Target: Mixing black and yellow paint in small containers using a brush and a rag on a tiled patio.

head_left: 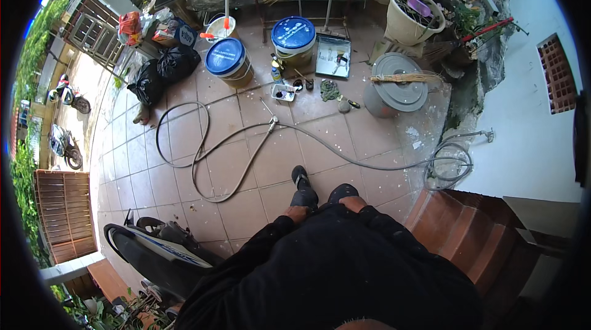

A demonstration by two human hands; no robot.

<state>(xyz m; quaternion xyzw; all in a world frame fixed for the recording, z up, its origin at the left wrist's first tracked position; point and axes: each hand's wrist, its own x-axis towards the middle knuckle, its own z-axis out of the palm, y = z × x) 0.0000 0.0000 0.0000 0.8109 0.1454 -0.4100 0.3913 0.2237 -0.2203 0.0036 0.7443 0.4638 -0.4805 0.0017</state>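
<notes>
My left hand rests against my left leg, below the black sleeve. My right hand lies by my right knee. The fingers of both hands are too hidden to read, and I see nothing held in either. On the tiles ahead of my feet a grey hose runs in loops, with a metal spray nozzle on it. Beyond the hose stand two buckets with blue lids, a left one and a right one. A paint tray lies beside the right bucket.
A grey lidded bin carries a stick broom. Black bags sit at the far left. Brown steps rise at my right, and a motorbike stands at my left. A small white tub is near the bottles.
</notes>
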